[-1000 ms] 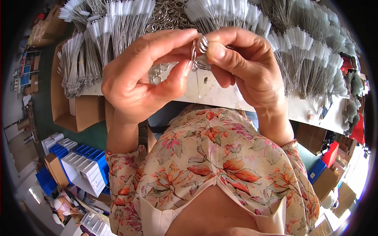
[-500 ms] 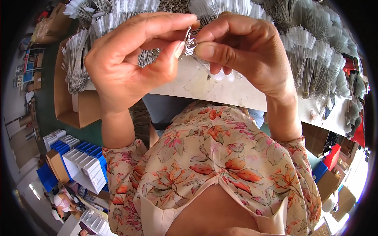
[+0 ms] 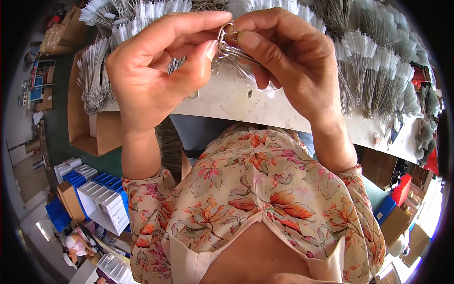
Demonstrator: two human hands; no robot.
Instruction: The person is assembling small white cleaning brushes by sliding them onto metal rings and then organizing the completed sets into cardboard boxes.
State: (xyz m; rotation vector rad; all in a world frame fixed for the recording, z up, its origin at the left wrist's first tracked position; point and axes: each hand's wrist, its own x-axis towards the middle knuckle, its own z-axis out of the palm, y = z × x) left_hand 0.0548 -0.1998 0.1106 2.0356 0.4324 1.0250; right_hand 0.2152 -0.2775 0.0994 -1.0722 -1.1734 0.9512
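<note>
Above the table's near edge my left hand (image 3: 158, 71) pinches a small metal ring (image 3: 229, 26) between thumb and index finger. Wire loop ends hang on that ring, and their twisted wire stems (image 3: 238, 53) run to the right, under my right palm. These look like the handles of thin wire brushes; their bristle ends are mostly hidden. My right hand (image 3: 293, 61) is closed, thumb and index fingertip at the ring's right side. Its other fingers curl around the stems.
Bundles of white-bristled wire brushes (image 3: 359, 52) crowd the back and right of the table (image 3: 236, 102). More brushes (image 3: 94, 71) stand by a cardboard box (image 3: 82, 128) at left. Loose metal rings (image 3: 208, 5) lie at the back. White and blue plastic bins (image 3: 101, 203) are at lower left.
My right thumb and index finger have moved up to the ring. The wire loops, bunched between my fingertips before, now sit lower, with their stems showing to the right.
</note>
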